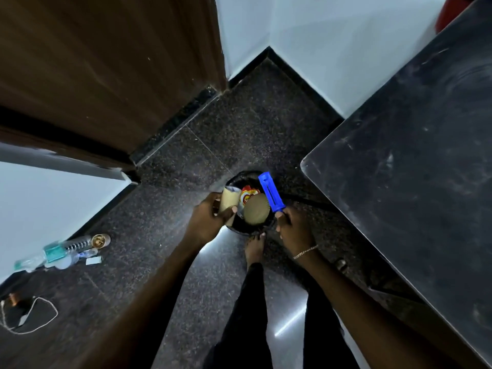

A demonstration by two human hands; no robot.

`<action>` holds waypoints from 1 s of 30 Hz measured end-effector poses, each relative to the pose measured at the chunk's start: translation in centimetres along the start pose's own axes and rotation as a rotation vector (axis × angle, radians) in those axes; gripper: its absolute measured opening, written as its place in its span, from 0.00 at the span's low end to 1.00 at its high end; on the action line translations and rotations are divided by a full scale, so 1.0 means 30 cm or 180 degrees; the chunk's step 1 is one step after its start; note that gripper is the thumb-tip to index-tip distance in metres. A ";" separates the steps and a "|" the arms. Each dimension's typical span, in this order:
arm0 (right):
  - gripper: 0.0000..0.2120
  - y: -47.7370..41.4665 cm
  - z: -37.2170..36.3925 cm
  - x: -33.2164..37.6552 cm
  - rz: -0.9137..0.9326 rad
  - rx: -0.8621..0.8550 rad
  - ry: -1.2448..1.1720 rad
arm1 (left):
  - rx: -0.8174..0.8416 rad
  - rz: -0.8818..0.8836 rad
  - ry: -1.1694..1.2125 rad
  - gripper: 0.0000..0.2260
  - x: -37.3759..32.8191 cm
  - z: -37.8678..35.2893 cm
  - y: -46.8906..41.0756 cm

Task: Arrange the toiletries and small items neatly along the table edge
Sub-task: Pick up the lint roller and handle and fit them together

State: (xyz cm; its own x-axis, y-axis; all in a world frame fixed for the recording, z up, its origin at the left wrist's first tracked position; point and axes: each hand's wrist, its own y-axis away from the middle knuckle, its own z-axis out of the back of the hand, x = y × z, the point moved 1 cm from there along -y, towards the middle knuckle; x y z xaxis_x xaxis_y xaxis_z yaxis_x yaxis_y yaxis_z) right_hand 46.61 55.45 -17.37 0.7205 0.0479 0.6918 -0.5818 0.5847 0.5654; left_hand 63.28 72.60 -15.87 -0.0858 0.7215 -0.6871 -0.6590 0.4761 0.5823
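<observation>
A round black bin (239,179) stands on the dark floor below me, next to the table's corner. Inside it lie a red and yellow wrapper (249,193) and a tan paper plate (256,209). My left hand (210,217) grips a beige cardboard piece (228,199) over the bin's left rim. A blue plastic tool (271,192) with a long slot is held by its lower end in my right hand (294,227), and it points up over the bin's right rim. The black table (412,182) fills the right side.
A brown door (106,62) stands at the upper left, white walls behind. On the floor at the left lie a plastic bottle with a teal label (50,253), a gold-capped container (100,240), small packets and a white cable (29,315). My foot (254,249) touches the bin's near side.
</observation>
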 end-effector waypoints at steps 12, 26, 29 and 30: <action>0.08 -0.381 -0.247 -0.415 -0.0197 0.0098 0.0377 | 0.0313 0.0429 -0.0678 0.24 0.424 -0.322 -0.437; 0.10 -0.278 -0.160 -0.342 -0.0118 0.0178 0.0420 | 0.0624 -0.0185 -0.1802 0.47 0.360 -0.186 -0.249; 0.05 -0.158 -0.120 -0.235 -0.0054 0.0229 0.0351 | 0.0385 -0.0477 -0.1979 0.45 0.260 -0.111 -0.131; 0.06 -0.121 -0.111 -0.199 0.0017 0.0234 0.0318 | 0.0326 -0.0563 -0.2019 0.45 0.234 -0.092 -0.095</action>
State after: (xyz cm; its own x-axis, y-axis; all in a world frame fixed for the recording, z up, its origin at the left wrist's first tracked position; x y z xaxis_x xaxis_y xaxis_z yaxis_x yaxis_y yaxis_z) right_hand 45.69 55.74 -25.04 0.7491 0.1334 0.6488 -0.6092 0.5234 0.5958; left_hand 62.51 74.93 -23.56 0.4939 0.7693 -0.4053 -0.5459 0.6371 0.5442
